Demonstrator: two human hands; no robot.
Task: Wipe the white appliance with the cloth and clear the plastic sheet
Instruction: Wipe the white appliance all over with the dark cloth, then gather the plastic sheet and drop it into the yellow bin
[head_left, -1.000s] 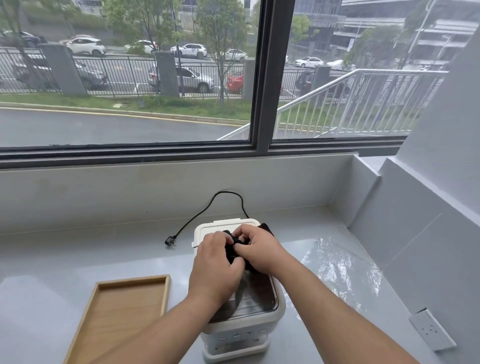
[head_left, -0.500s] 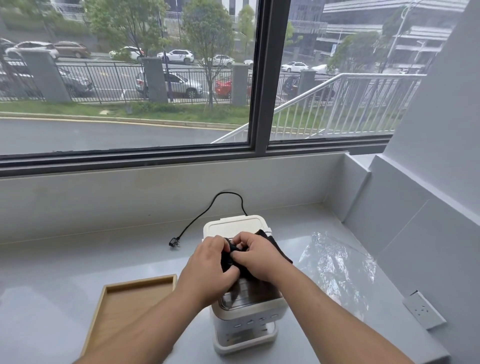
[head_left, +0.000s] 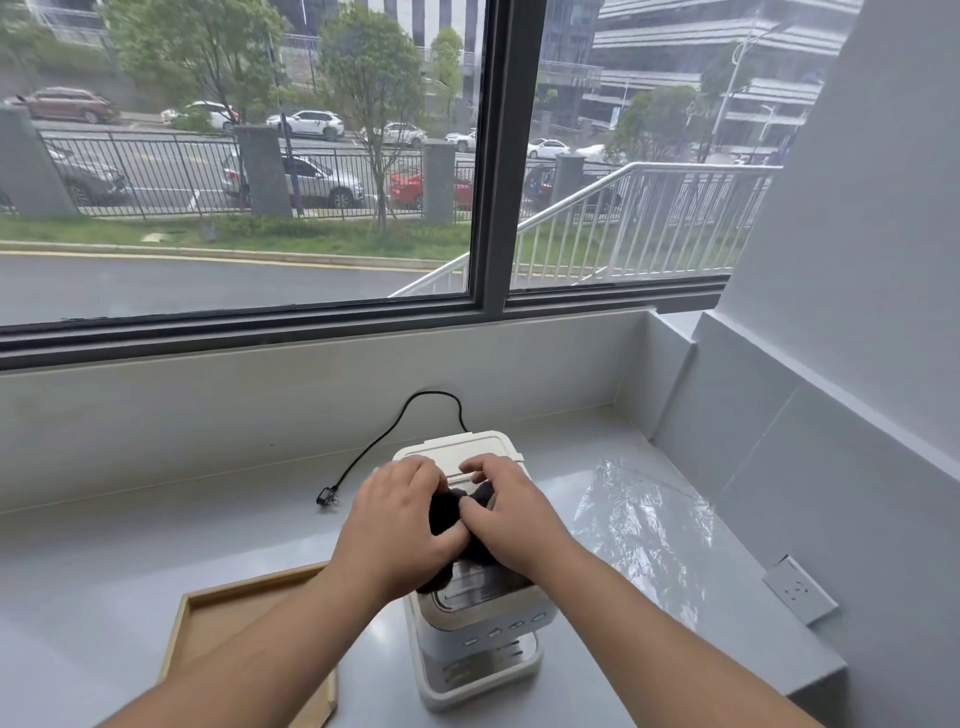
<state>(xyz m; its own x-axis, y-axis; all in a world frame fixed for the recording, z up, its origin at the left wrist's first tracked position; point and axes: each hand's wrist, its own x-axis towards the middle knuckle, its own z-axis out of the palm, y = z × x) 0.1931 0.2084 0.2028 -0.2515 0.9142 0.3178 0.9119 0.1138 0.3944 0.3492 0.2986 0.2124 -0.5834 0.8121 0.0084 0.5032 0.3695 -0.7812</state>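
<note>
The white appliance (head_left: 462, 449) stands on the grey counter just in front of me, with buttons on its near face. A black cloth (head_left: 457, 506) is bunched on its top. My left hand (head_left: 397, 525) and my right hand (head_left: 511, 512) both grip the cloth, thumbs meeting over it, and they hide most of the lid. The clear plastic sheet (head_left: 644, 525) lies flat on the counter to the right of the appliance.
A wooden tray (head_left: 218, 623) sits at the near left. The appliance's black cord and plug (head_left: 327, 498) trail to the back left. A wall socket (head_left: 797, 590) is on the right wall. A window ledge wall bounds the counter behind.
Both hands and the cloth have shifted slightly toward the back of the appliance's top. My view has tilted up and moved a little.
</note>
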